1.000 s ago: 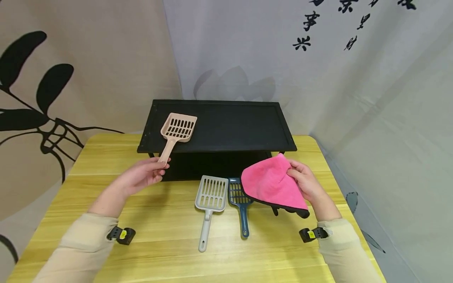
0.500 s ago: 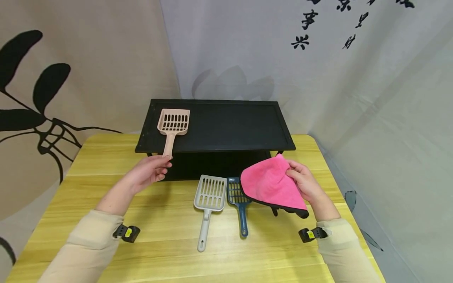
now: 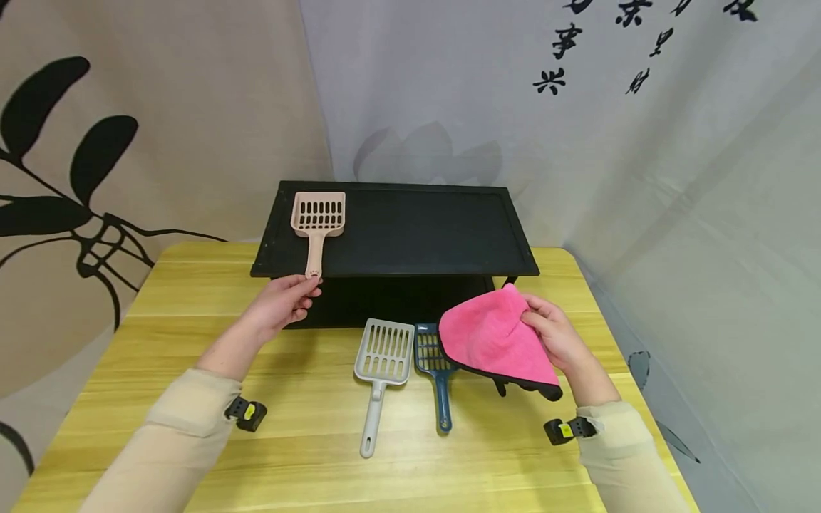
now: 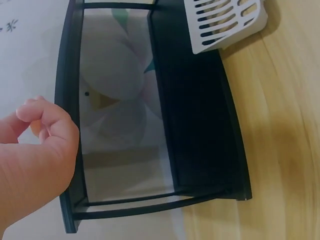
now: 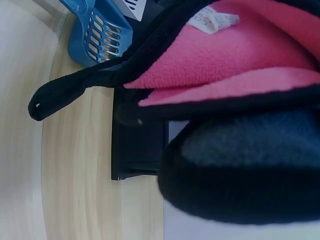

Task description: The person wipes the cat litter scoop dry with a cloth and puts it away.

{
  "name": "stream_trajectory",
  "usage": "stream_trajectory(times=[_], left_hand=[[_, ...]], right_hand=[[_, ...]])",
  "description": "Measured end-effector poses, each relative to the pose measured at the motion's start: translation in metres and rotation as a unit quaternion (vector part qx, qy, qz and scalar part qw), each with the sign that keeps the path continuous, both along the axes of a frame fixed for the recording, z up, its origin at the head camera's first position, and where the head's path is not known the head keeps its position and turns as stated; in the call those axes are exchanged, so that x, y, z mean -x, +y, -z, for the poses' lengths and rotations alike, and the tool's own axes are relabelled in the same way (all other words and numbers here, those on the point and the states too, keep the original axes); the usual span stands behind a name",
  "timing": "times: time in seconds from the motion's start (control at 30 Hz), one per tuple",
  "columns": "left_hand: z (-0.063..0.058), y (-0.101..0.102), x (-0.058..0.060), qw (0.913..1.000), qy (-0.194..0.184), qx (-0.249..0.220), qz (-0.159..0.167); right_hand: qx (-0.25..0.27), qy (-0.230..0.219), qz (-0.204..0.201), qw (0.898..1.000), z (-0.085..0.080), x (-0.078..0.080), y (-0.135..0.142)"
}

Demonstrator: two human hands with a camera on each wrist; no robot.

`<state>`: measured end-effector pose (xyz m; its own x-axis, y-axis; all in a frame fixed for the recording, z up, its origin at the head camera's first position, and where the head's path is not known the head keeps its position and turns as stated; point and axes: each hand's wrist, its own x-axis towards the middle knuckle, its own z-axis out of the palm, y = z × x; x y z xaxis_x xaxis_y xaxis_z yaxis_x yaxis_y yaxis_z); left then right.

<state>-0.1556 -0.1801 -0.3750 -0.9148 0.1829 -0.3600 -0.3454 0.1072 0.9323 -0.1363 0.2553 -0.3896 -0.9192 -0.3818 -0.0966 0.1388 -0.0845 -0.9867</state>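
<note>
1. In my head view, the left hand pinches the handle end of a pale pink scoop, thumb and fingertips nearly together. The slotted head points away from that grip, over the top of a black rack; whether it rests there, I cannot tell.
2. My right hand grips a pink cloth between thumb and fingers. The cloth spreads leftward from that grip, black edging lowest.
3. Writing: beyond and above the right grip I read black characters, among them 事, 兴, 里 and 财; the topmost are cut off. The print on the cloth's white tag is too blurred for me.
4. Under both grips lies a yellowish wood-grain table; behind them hangs a pale backdrop with dark leaves to the left.
5. Between the grips, a light grey scoop lies beside a blue scoop, whose head the cloth partly covers.
6. Only my right wrist view shows the tag and the cloth's pink inside; only my left wrist view shows the rack's side bars clearly.
</note>
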Motion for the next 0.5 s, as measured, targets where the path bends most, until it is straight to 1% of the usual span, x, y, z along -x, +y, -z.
stream_trajectory(times=[0.1, 0.3, 0.4, 0.5], left_hand=[[0.0009, 0.0018, 0.0019, 0.9999, -0.007, 0.009, -0.001], [0.0022, 0.0041, 0.0053, 0.9992, -0.038, -0.001, -0.009], [0.0036, 0.0033, 0.0059, 0.9988, -0.048, -0.003, -0.014], [0.0086, 0.0031, 0.0041, 0.9983, -0.057, -0.002, -0.008]], right_hand=[[0.002, 0.000, 0.000, 1.000, 0.0012, 0.0002, 0.0005], [-0.001, 0.000, 0.003, 1.000, 0.0037, -0.0001, 0.0007], [-0.003, 0.000, 0.003, 1.000, 0.0044, -0.0002, 0.0008], [-0.002, 0.004, 0.001, 1.000, 0.0048, 0.0000, 0.0019]])
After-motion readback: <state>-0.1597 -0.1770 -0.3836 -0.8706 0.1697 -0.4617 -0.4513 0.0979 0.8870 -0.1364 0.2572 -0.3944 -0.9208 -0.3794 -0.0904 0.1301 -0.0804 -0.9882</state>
